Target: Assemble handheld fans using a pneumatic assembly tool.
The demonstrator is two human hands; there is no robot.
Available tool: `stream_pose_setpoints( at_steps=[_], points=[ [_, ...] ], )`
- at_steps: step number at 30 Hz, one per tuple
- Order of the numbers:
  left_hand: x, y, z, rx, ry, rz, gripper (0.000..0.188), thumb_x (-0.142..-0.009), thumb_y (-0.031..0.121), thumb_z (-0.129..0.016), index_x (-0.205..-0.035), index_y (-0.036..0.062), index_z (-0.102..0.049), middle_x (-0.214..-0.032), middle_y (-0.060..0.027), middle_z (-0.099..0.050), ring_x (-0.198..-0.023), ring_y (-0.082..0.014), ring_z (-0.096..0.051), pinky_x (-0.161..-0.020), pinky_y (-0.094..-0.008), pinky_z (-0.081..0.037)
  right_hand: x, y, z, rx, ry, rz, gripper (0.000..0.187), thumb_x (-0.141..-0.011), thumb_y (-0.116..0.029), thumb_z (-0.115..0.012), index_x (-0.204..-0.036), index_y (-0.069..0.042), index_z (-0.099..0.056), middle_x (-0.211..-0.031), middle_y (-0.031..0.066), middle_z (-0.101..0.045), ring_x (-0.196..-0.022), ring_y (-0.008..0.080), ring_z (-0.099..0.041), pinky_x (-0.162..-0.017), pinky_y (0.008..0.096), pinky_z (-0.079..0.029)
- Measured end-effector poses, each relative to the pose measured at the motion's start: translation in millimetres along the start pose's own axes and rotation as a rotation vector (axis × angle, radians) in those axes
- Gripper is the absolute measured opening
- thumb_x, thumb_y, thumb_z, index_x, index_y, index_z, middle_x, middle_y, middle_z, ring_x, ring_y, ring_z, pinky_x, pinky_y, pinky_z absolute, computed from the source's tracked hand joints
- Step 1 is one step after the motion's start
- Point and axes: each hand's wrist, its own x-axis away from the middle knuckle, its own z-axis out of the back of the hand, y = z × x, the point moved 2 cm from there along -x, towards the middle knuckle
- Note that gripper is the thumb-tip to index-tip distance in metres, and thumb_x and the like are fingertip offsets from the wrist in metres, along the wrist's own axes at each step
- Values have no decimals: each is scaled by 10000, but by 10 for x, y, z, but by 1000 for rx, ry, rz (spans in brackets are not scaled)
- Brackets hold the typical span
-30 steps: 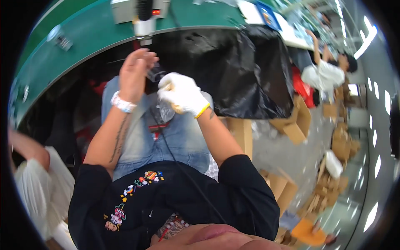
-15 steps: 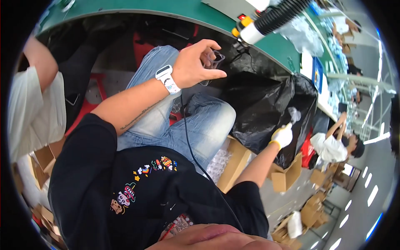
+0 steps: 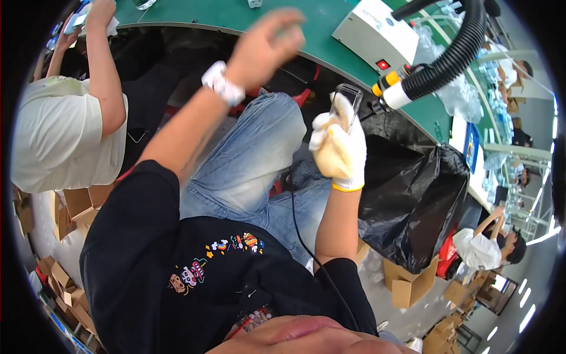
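Note:
My right hand (image 3: 337, 144), in a white and yellow knit glove, is closed round a clear plastic phone case (image 3: 349, 93). The case stands up out of the fingers, its rim showing above them. Just to its right is the white and yellow nozzle (image 3: 394, 94) of a black ribbed hose. My bare left hand (image 3: 268, 47), with a white watch (image 3: 223, 84) at the wrist, is raised near the edge of the green table (image 3: 194, 13). Motion smears its fingers, so its grip cannot be made out.
A grey-white box with a red switch (image 3: 377, 36) stands on the table by the hose (image 3: 463, 53). A black plastic bag (image 3: 413, 200) hangs at the right above a cardboard box (image 3: 411, 283). A co-worker in a pale shirt (image 3: 65, 133) sits close on the left.
The phone case has passed from my left hand to my right. My right hand has come up from beside the black bag, no longer holding the crumpled clear film. My left hand has moved up and left.

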Motion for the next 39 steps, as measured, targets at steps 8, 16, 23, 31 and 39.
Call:
stream_pose_setpoints(
  at_steps=[8, 16, 23, 31, 39],
  points=[
    [-1843, -1067, 1171, -606, 357, 494, 867, -741, 418, -853, -1380, -39, -488, -1307, -299, -639, -1257, -419, -615, -1040, -471, -510, -104, 225, 38, -37, 169, 211, 747, -894, -10, -709, -1558, -74, -373, -1028, 121, -624, -895, 231, -675, -728, 333, -566],
    [-734, -88, 228, 528, 476, 30, 533, -811, 244, -815, -1217, 23, -550, -1182, -216, -660, -1049, -382, -666, -926, -453, -558, 174, 337, 6, 466, 522, 283, 804, -847, 82, -726, -1567, -52, -393, -1113, 105, -626, -963, 203, -661, -805, 329, -572],
    [274, 199, -838, 742, 202, 108, 563, -1011, 55, -627, -1420, 65, -240, -1296, -203, -573, -1085, -352, -708, -860, -470, -648, 451, 497, -129, 845, 638, 392, 752, -805, 77, -782, -1497, -22, -504, -1211, 123, -635, -1009, 180, -661, -857, 317, -571],
    [824, 230, -1127, 737, -48, 223, 510, -1018, 181, -637, -1404, 86, -317, -1329, -191, -553, -1138, -359, -687, -912, -459, -615, 603, 536, -180, 1362, 667, 805, 765, -793, 86, -780, -1493, -11, -486, -1307, 166, -602, -1022, 191, -665, -883, 316, -573],
    [977, 354, -856, 1007, -89, 337, 479, -1032, 366, -582, -1384, 107, -386, -1420, -185, -550, -1306, -399, -591, -955, -471, -571, 615, 362, -444, 211, 578, 492, 696, -923, -2, -702, -1547, -36, -397, -1350, 208, -575, -1021, 254, -675, -816, 400, -594]
  ],
)
